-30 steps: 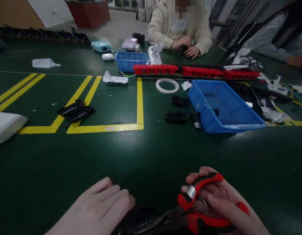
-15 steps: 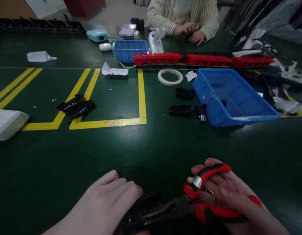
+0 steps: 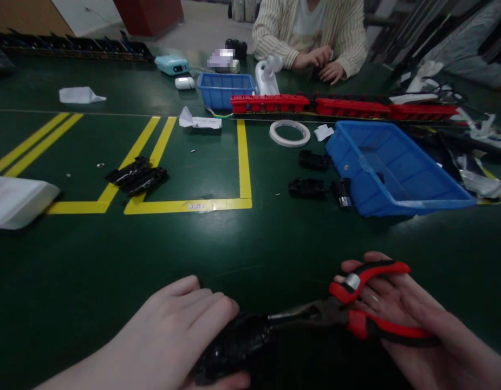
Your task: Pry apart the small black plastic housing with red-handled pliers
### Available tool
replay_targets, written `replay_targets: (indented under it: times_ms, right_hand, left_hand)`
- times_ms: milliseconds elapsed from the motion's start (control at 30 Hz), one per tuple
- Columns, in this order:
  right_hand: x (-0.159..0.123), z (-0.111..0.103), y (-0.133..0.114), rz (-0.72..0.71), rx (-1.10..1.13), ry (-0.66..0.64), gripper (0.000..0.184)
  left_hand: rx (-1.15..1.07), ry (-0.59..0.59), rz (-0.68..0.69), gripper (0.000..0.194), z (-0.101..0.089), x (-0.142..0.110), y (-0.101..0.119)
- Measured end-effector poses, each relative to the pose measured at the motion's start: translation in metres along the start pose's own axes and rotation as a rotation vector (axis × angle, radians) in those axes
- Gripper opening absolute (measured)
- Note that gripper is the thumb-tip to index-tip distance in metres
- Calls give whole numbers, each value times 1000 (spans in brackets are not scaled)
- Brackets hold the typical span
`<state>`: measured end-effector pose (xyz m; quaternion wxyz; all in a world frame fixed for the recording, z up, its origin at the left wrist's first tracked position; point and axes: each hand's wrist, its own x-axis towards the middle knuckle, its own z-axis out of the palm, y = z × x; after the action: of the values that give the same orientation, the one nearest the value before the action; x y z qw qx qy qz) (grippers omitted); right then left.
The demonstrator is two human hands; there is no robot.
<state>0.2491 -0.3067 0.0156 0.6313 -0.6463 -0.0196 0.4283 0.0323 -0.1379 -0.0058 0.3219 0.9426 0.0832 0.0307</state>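
My left hand (image 3: 185,325) is closed around a black plastic part (image 3: 238,344) low in the view, its fingers over the top and the thumb underneath. In my right hand (image 3: 400,303) are needle-nose pliers (image 3: 358,303) with red and black handles. The handles are spread apart across the palm. Pointing left, the jaws reach the right end of the black part; whether they grip anything there I cannot tell. A ring shows on one finger of the right hand.
Black parts (image 3: 307,187) lie beside a large blue bin (image 3: 396,208), and more black pieces (image 3: 138,176) on yellow tape lines at left. Behind are a tape roll (image 3: 290,134), red strips (image 3: 270,103) and a small blue bin (image 3: 226,92). A person in a striped sleeve (image 3: 274,38) sits opposite.
The pliers and my right hand have shifted right and slightly up, and the jaws now lie at the black part's end rather than over it. The whole view has shifted a little.
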Motion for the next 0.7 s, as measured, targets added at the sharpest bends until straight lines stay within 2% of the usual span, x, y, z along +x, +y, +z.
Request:
replay_targets:
  times_ms: [67, 167, 233, 300, 367, 467, 500, 567, 633, 700]
  right_hand:
    - [4, -3, 1, -29, 13, 83, 41]
    - [14, -9, 1, -117, -58, 55, 73]
    - [18, -10, 1, -148, -105, 11, 83]
    - [19, -9, 1, -161, -150, -31, 82]
    - [19, -11, 2, -232, -276, -65, 77]
    - [27, -25, 4, -420, -630, -139, 81]
    - [31, -32, 5, -437, -744, -178, 82]
    - [42, -45, 8, -486, -962, -341, 87]
    - [51, -54, 10, -588, -1056, -460, 91]
    - [56, -59, 12, -658, -1072, -438, 94]
  left_hand:
    - [15, -13, -22, 26, -4, 0, 0]
    - [-21, 29, -62, 27, -7, 0, 2]
    - [-51, 58, -69, 28, -6, 0, 2]
    - [-66, 75, -54, 29, -5, 0, 1]
    - [-79, 88, -33, 32, -4, 0, 1]
    - [-95, 105, 6, 38, -4, -1, 1]
    - [-93, 111, 12, 41, -5, -1, 1]
    - [-87, 104, 4, 47, -6, 0, 2]
    - [-88, 101, -9, 51, -6, 0, 2]
    - [-85, 100, -9, 52, -6, 0, 2]
